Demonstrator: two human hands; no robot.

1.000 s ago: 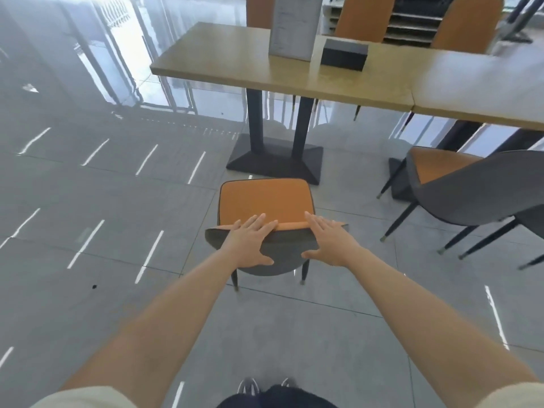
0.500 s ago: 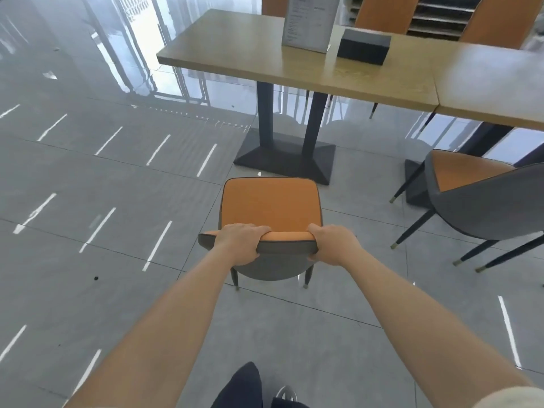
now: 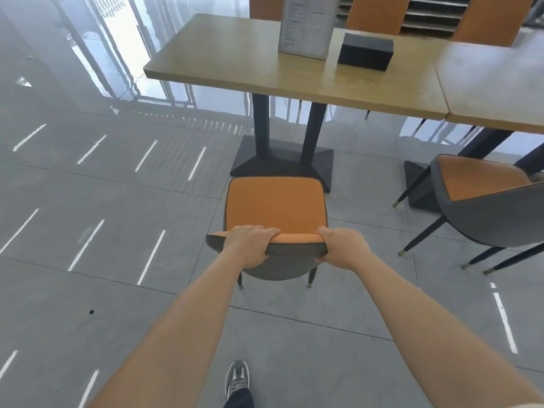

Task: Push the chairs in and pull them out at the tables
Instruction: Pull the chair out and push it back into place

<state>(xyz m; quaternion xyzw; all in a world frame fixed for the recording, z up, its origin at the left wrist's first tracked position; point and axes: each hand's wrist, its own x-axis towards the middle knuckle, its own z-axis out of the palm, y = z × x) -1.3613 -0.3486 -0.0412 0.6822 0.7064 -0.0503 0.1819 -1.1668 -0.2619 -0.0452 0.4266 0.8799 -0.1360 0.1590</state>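
An orange-seated chair (image 3: 275, 203) with a grey back shell stands on the floor in front of a wooden table (image 3: 247, 63), its seat facing the table's black base (image 3: 282, 160). My left hand (image 3: 250, 244) grips the left part of the backrest top, fingers curled over the orange edge. My right hand (image 3: 341, 245) grips the right end of the same backrest. The seat's front edge lies just short of the base and outside the tabletop's edge.
A second orange and grey chair (image 3: 488, 207) stands pulled out at the right, by an adjoining table (image 3: 494, 83). A menu stand (image 3: 306, 28) and a black box (image 3: 365, 53) sit on the tabletop. More orange chairs (image 3: 374, 13) line the far side. My shoe (image 3: 237, 378) is below.
Both hands went from lying flat on the backrest to gripping its top edge. The chair and I have moved closer to the table.
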